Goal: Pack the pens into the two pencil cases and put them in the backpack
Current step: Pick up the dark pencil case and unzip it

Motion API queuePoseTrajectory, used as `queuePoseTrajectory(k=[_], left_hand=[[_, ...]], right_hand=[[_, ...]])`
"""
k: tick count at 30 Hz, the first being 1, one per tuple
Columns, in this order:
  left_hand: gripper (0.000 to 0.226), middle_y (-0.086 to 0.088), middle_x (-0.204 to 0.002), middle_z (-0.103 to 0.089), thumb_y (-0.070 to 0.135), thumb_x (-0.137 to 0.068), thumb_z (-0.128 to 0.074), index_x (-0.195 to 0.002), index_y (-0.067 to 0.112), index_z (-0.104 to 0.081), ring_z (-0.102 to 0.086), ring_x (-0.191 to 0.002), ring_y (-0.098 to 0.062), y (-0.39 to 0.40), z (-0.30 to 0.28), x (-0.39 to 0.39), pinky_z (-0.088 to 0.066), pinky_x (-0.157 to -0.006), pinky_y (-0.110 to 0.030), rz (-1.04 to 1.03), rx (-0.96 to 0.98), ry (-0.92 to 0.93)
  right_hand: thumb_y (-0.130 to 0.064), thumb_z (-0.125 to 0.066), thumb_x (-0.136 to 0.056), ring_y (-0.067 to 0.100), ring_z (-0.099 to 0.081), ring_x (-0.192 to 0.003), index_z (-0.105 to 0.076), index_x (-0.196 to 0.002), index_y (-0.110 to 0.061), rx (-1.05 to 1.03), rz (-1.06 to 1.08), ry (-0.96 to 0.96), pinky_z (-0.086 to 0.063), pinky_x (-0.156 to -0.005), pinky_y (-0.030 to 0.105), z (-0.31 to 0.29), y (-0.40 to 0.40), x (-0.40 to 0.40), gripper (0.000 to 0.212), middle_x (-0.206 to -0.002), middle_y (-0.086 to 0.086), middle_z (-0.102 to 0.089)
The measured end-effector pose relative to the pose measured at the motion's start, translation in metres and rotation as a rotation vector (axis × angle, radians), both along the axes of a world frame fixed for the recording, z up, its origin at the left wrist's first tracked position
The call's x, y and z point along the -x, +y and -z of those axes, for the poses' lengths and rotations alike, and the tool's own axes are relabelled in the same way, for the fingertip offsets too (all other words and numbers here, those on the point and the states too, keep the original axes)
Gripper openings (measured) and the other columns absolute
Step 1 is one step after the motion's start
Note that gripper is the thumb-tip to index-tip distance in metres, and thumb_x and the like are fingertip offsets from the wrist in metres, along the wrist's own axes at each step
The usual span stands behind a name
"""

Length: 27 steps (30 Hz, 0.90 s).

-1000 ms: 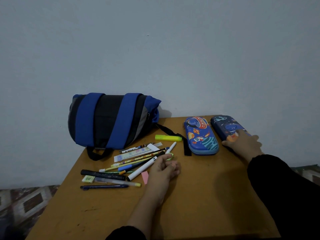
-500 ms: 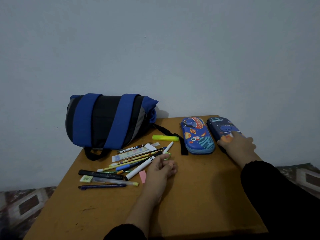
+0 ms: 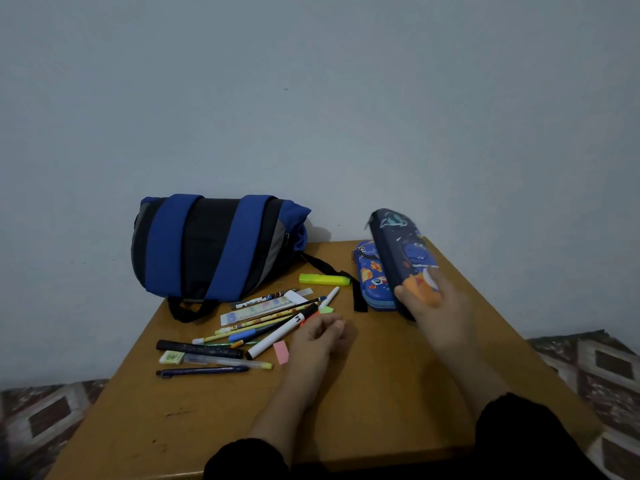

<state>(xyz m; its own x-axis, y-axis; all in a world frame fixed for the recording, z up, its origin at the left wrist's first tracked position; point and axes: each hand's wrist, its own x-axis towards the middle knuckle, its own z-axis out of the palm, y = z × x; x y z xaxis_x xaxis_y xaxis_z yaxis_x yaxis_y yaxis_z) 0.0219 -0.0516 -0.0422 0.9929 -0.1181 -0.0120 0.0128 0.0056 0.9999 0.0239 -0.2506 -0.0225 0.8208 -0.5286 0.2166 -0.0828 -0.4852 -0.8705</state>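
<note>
Navy pencil case point(image 3: 401, 251) tilted up, right hand point(image 3: 434, 306) grasping its end | left hand point(image 3: 320, 336) loosely curled, holding nothing | risk: case slips onto blue pencil case point(image 3: 372, 278) or pens point(image 3: 263, 327)

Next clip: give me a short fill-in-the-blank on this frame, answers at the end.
1. The right hand grips the dark pencil case, tilted up off the ____.
2. The yellow highlighter lies between the backpack and the ____ pencil case.
3. The left hand holds ____.

Answers: table; lighter blue; nothing
</note>
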Motion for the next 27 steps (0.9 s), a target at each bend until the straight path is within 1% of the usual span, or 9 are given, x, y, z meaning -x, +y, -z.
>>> queuePoseTrajectory(k=[4, 7, 9, 12, 15, 17, 20, 24, 27], left_hand=[[0.036, -0.013, -0.107, -0.07, 0.038, -0.088, -0.057, -0.11, 0.011, -0.065, -0.067, -0.101, -0.026, -0.005, -0.013, 0.002, -0.055, -0.087, -0.039, 0.033, 0.313, 0.111], [0.047, -0.015, -0.11, -0.07, 0.048, -0.085, -0.058, -0.118, 0.015, -0.061, -0.067, -0.101, -0.031, -0.003, -0.023, -0.002, -0.054, -0.09, -0.047, 0.099, 0.464, 0.238], [0.047, -0.012, -0.11, -0.071, 0.044, -0.084, -0.065, -0.12, 0.015, -0.059, -0.068, -0.102, -0.031, -0.001, -0.023, -0.004, -0.052, -0.092, -0.049, 0.09, 0.442, 0.258], [0.046, -0.012, -0.104, -0.072, 0.023, -0.079, -0.075, -0.12, 0.012, -0.055, -0.07, -0.091, -0.031, 0.005, -0.02, -0.006, -0.057, -0.081, -0.044, -0.033, 0.301, 0.221], [0.042, -0.012, -0.103, -0.071, 0.017, -0.078, -0.075, -0.116, 0.013, -0.057, -0.07, -0.09, -0.03, 0.011, -0.02, -0.007, -0.057, -0.08, -0.044, -0.087, 0.225, 0.151], [0.04, -0.011, -0.102, -0.07, 0.017, -0.079, -0.074, -0.115, 0.015, -0.058, -0.069, -0.089, -0.03, 0.011, -0.024, -0.004, -0.058, -0.077, -0.042, -0.074, 0.187, 0.094], [0.035, -0.01, -0.1, -0.069, 0.019, -0.08, -0.073, -0.111, 0.018, -0.058, -0.069, -0.084, -0.027, 0.006, -0.03, 0.001, -0.056, -0.067, -0.034, -0.039, 0.129, 0.037], [0.035, -0.009, -0.098, -0.068, 0.027, -0.073, -0.077, -0.103, 0.022, -0.058, -0.068, -0.085, -0.027, -0.001, -0.034, 0.004, -0.056, -0.072, -0.038, -0.016, 0.066, 0.011], [0.043, -0.009, -0.098, -0.068, 0.034, -0.065, -0.075, -0.103, 0.021, -0.059, -0.068, -0.086, -0.028, -0.002, -0.035, 0.007, -0.056, -0.079, -0.044, -0.006, 0.039, 0.036]], right_hand=[[-0.059, -0.074, -0.067, 0.021, -0.046, -0.113, -0.047, -0.133, -0.039, -0.059, -0.09, -0.004, -0.048, -0.09, 0.037, 0.009, 0.042, 0.039, 0.074, -0.115, -0.001, -0.042], [-0.05, -0.077, -0.068, 0.017, -0.046, -0.112, -0.048, -0.132, -0.04, -0.076, -0.156, -0.003, -0.046, -0.089, 0.032, 0.016, 0.066, 0.061, 0.072, -0.115, -0.001, -0.042], [-0.053, -0.075, -0.069, 0.012, -0.044, -0.107, -0.046, -0.132, -0.042, -0.043, -0.212, 0.059, -0.04, -0.081, 0.025, 0.018, 0.076, 0.071, 0.071, -0.117, -0.003, -0.042], [-0.065, -0.066, -0.069, 0.006, -0.041, -0.104, -0.046, -0.127, -0.045, -0.018, -0.303, 0.156, -0.04, -0.075, 0.02, 0.013, 0.081, 0.077, 0.064, -0.119, -0.008, -0.038], [-0.086, -0.04, -0.065, 0.009, -0.046, -0.114, -0.055, -0.123, -0.039, 0.103, -0.295, 0.123, -0.046, -0.092, 0.033, -0.006, 0.075, 0.063, 0.076, -0.12, -0.01, -0.046], [-0.076, -0.044, -0.074, 0.013, -0.045, -0.121, -0.057, -0.123, -0.036, 0.254, -0.281, -0.012, -0.043, -0.1, 0.04, -0.027, 0.07, 0.042, 0.064, -0.125, -0.008, -0.053], [-0.05, -0.058, -0.084, 0.014, -0.043, -0.124, -0.058, -0.125, -0.035, 0.425, -0.352, -0.123, -0.039, -0.101, 0.037, -0.065, 0.072, 0.01, 0.043, -0.127, -0.008, -0.055], [-0.05, -0.056, -0.082, 0.019, -0.041, -0.125, -0.053, -0.13, -0.041, 0.748, -0.443, 0.06, -0.034, -0.099, 0.039, -0.093, 0.085, -0.024, 0.049, -0.132, -0.007, -0.051], [-0.05, -0.055, -0.08, 0.024, -0.044, -0.121, -0.053, -0.127, -0.043, 0.865, -0.462, 0.167, -0.038, -0.095, 0.041, -0.097, 0.094, -0.034, 0.048, -0.13, -0.002, -0.053]])
